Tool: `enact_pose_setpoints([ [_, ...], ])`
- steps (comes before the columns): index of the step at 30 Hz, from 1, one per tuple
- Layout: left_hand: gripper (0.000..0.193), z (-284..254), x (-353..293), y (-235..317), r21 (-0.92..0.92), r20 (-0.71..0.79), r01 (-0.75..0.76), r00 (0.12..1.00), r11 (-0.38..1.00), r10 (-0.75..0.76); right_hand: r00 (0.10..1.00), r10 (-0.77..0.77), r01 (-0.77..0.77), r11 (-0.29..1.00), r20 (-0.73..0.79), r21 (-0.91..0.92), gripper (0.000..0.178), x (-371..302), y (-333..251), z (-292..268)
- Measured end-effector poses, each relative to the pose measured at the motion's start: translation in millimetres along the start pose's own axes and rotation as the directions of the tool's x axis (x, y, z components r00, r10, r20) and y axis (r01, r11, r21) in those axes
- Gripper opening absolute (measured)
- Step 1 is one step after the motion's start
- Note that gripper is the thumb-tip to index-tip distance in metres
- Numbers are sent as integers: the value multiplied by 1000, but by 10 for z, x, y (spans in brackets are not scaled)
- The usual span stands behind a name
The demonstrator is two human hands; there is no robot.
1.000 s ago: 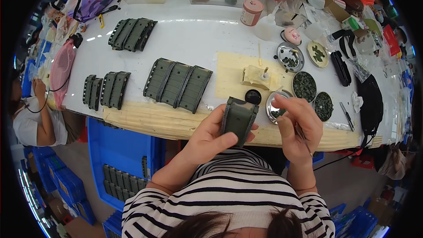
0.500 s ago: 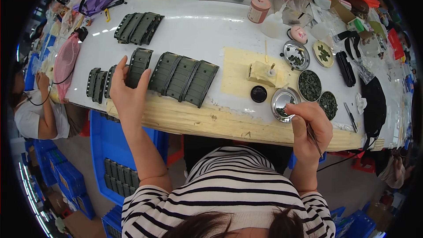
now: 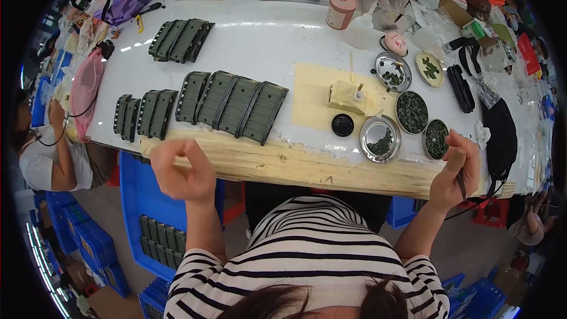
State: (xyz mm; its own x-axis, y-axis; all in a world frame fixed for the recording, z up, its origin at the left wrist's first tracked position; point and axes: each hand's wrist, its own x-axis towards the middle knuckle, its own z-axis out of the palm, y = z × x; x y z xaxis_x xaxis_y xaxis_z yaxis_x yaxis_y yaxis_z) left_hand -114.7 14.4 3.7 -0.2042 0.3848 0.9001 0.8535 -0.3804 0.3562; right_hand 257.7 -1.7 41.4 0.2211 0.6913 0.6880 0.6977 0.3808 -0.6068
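Note:
My left hand (image 3: 183, 170) is above the wooden front edge of the table, fingers curled in toward the thumb; whether anything is between them is hidden. Beyond it lie dark green ribbed strips: a small group (image 3: 126, 118), a middle group (image 3: 157, 114) and a wider group (image 3: 233, 106). Another bundle of strips (image 3: 181, 41) sits farther back. At the right, my right hand (image 3: 458, 171) is closed on slim tweezers (image 3: 461, 187), mostly covered by the palm. Close to it are a tin of dark green pieces (image 3: 437, 140), a larger tin (image 3: 412, 112) and a metal dish (image 3: 380, 139).
A taped block (image 3: 348, 97) stands on yellow paper beside a black round lid (image 3: 342, 124). Farther right lie a black pouch (image 3: 460, 88) and a black mask (image 3: 499, 142). A blue crate (image 3: 133, 212) with strips is below the table; a person (image 3: 59, 153) sits left.
My left hand has drawn back from the strips toward me, and its fingers have curled in. A narrow strip group now lies against the wide one. My right hand has moved right, away from the dish.

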Motion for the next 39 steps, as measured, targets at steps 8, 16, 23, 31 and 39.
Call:
enact_pose_setpoints([
  [8, 20, -253, -1542, 163, -293, 837, 173, 522, 940, 164, 980, -190, 148, 907, -68, -395, 24, -113, 666, -312],
  [16, 35, 960, -1902, 505, -176, 953, 96, 267, 980, 145, 967, -170, 76, 902, -188, -426, 22, -40, 751, -259],
  [23, 35, 1572, -2183, 721, -108, 991, 66, 92, 992, 102, 983, -62, -16, 907, -172, -420, 18, -32, 786, -271],
  [31, 35, 1476, -2265, 779, -85, 994, 98, 83, 992, 77, 977, -90, 6, 916, -191, -401, 14, 17, 740, -193],
  [39, 35, 1431, -2279, 786, -89, 992, 129, 98, 988, 77, 976, -90, 0, 911, -200, -412, 20, -8, 841, -219],
])
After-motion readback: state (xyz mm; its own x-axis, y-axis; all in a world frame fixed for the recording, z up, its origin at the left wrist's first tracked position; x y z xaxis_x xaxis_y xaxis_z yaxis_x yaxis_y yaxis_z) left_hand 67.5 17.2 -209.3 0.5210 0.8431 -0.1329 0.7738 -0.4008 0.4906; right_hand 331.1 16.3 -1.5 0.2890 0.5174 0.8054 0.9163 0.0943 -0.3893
